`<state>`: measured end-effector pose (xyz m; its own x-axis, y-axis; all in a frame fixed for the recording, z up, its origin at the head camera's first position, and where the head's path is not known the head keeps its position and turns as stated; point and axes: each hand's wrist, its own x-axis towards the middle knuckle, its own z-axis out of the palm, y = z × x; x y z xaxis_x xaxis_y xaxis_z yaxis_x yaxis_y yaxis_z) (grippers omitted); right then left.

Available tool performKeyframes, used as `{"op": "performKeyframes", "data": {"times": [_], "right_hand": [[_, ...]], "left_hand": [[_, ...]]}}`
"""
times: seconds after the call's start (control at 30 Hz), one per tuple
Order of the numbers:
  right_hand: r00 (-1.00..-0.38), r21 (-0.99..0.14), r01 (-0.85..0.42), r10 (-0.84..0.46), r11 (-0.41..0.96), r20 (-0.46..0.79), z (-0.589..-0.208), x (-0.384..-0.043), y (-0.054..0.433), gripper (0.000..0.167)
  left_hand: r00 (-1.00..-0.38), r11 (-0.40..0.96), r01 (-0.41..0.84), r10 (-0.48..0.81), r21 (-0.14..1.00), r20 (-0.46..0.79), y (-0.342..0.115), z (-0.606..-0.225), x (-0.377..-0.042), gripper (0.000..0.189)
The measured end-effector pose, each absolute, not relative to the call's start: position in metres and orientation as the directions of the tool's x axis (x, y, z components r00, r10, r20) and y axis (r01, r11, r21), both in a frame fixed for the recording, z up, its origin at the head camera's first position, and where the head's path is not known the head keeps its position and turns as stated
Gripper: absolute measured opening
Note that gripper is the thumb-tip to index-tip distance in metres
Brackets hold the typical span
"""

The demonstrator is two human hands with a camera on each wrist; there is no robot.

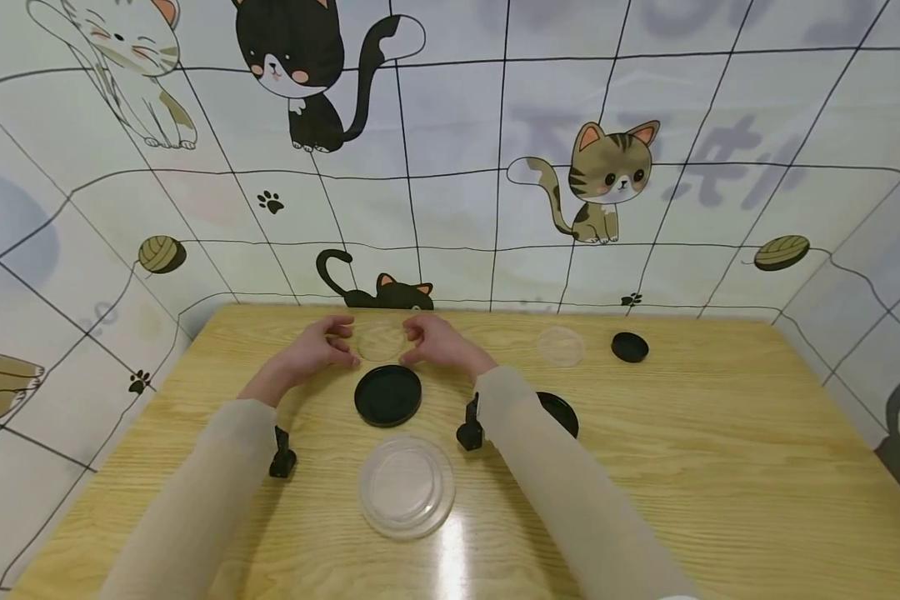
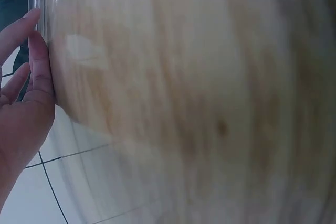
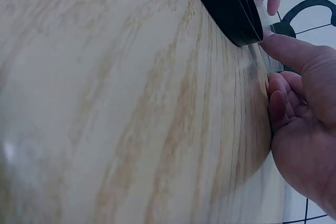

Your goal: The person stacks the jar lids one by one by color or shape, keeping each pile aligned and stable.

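At the back of the table both hands flank a small clear round plastic dish [image 1: 380, 341]. My left hand [image 1: 317, 348] curves its fingers against the dish's left edge; in the left wrist view the fingers [image 2: 38, 69] meet its clear rim. Around the right edge bends my right hand [image 1: 444, 343], its thumb and fingers at the side of the clear dish [image 3: 271, 59] in the right wrist view. Just in front of the dish lies a black round lid [image 1: 387, 396]. Nearer still, a larger clear round lid or dish [image 1: 407, 487] lies flat.
On the right are another clear disc [image 1: 561, 346] and a small black disc [image 1: 630, 347]. A further black round piece [image 1: 560, 412] is partly covered by the right sleeve [image 1: 562, 475]. A cat-print cloth [image 1: 457, 208] hangs behind the wooden table [image 1: 720, 467].
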<state>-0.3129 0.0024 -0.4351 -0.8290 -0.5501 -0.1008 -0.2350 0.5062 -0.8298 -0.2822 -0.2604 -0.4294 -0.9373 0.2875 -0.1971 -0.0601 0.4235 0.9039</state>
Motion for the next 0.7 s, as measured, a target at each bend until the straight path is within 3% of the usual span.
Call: {"op": "performKeyframes", "data": {"times": [0.37,0.7], "right_hand": [[-0.834,-0.811,-0.26,-0.545,0.524,-0.084,-0.4354,-0.3126,-0.0011,0.067],[-0.856,-0.831,-0.228,-0.511,0.507,-0.077,-0.438,-0.3115,-0.0004,0.054]], "left_hand": [[-0.939,0.487,-0.011,0.295,0.874,-0.176,-0.2593,-0.4326,-0.2852,0.072],[-0.94,0.527,0.01,0.295,0.85,-0.172,-0.2541,-0.4325,-0.2856,0.065]]}}
